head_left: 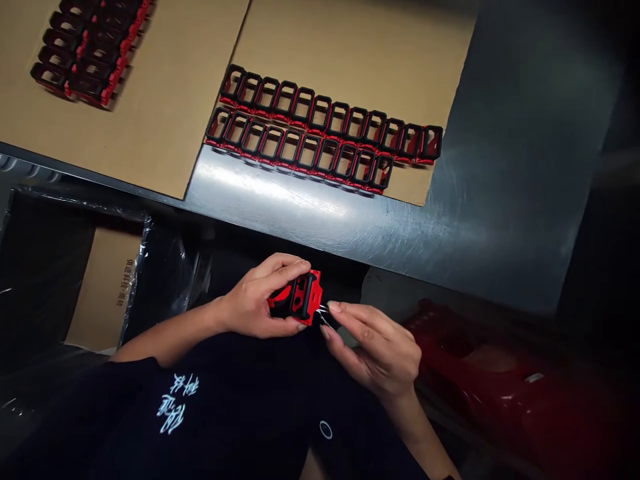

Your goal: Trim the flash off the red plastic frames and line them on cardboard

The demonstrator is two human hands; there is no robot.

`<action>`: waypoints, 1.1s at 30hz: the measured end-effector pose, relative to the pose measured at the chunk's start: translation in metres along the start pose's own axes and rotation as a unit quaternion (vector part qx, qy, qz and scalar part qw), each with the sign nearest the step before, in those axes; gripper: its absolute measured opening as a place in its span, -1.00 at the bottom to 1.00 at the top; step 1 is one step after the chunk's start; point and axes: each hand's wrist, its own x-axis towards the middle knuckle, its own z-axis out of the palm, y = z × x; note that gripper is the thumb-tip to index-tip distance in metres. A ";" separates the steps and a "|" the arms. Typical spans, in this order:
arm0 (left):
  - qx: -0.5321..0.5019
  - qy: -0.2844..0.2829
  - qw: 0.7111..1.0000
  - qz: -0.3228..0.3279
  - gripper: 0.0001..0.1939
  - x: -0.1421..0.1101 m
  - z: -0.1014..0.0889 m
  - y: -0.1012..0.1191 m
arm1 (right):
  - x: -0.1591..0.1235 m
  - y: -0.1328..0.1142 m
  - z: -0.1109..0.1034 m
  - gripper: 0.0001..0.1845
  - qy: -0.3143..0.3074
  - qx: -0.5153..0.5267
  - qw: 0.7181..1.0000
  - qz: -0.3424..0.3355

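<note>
My left hand [255, 300] is closed around a small red and black plastic part [314, 297], thumb on the upper side and fingers beneath. The part sits in front of my dark shirt, its red flanged end facing right. Between the thumb and fingertips of my right hand [385, 347] is a thin pair of metal tweezers [323, 310]. Their tips reach the red end of the part; whether they grip anything there is too small to tell.
Two rows of black-rimmed red frames [310, 147] stand on cardboard [370, 53] over a metal table [500, 200]. More such parts [93, 53] lie far left. A plastic-lined box [30, 267] stands below left, and a glossy red object [500, 387] lies at lower right.
</note>
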 end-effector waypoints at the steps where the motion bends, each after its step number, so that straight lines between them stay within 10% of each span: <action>1: -0.004 -0.007 1.000 0.004 -0.10 0.000 0.001 0.000 | -0.001 -0.002 0.002 -0.53 0.003 0.011 1.000 0.001; 14: -0.006 -0.010 1.000 -0.008 -0.13 -0.006 0.001 -0.001 | 0.003 0.001 0.006 -0.78 -0.016 0.013 1.000 -0.005; 22: -0.008 0.017 0.999 -0.027 -0.22 -0.005 -0.002 0.002 | 0.035 0.099 0.019 -0.81 0.168 -0.217 0.961 0.044; 26: 0.034 0.006 0.999 -0.019 -0.24 -0.005 -0.006 0.006 | 0.049 0.102 0.021 -0.80 0.188 -0.224 0.955 0.042; 30: 0.038 0.003 0.999 -0.012 -0.16 -0.007 -0.009 0.005 | 0.030 0.054 0.024 -0.87 0.139 0.011 0.975 0.172; 33: 0.001 -0.002 1.000 -0.019 -0.14 -0.009 -0.006 -0.001 | 0.015 0.025 0.030 -0.72 -0.095 0.334 0.880 0.324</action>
